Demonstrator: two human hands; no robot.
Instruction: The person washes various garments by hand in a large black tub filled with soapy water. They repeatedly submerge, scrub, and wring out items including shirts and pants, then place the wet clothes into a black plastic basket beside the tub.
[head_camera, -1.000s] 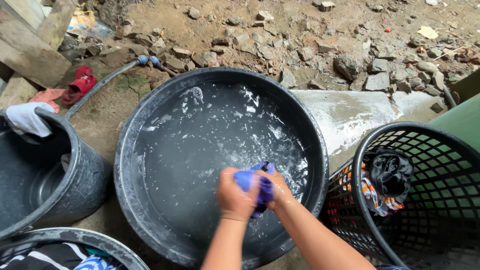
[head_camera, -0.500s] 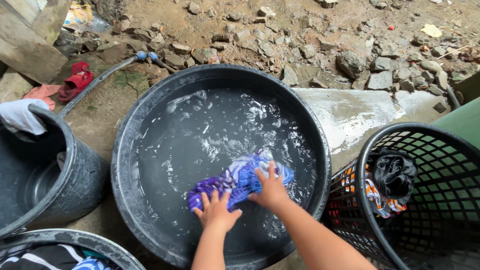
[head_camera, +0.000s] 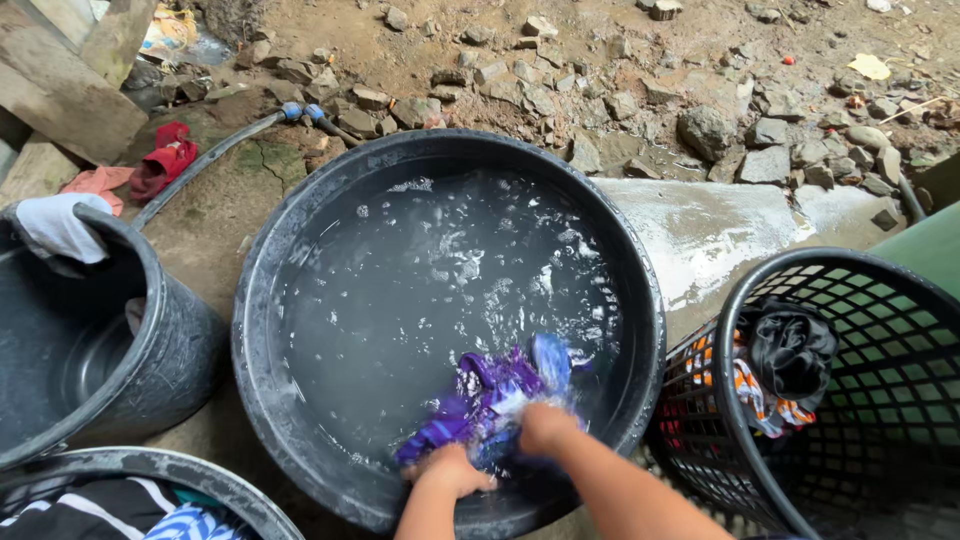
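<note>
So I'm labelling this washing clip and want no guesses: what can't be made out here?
Head view only:
- Fingers of left hand and right hand: buried in the purple cloth, blurred.
- Cloth's kind: bunched, underwater.
- Basin bottom: hidden by suds.
- Basket and bucket: cut off by frame edges.

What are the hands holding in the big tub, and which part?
Both hands, the left hand and the right hand, grip a wet purple and blue cloth at its bunched near end, in the soapy water of the black tub.
</note>
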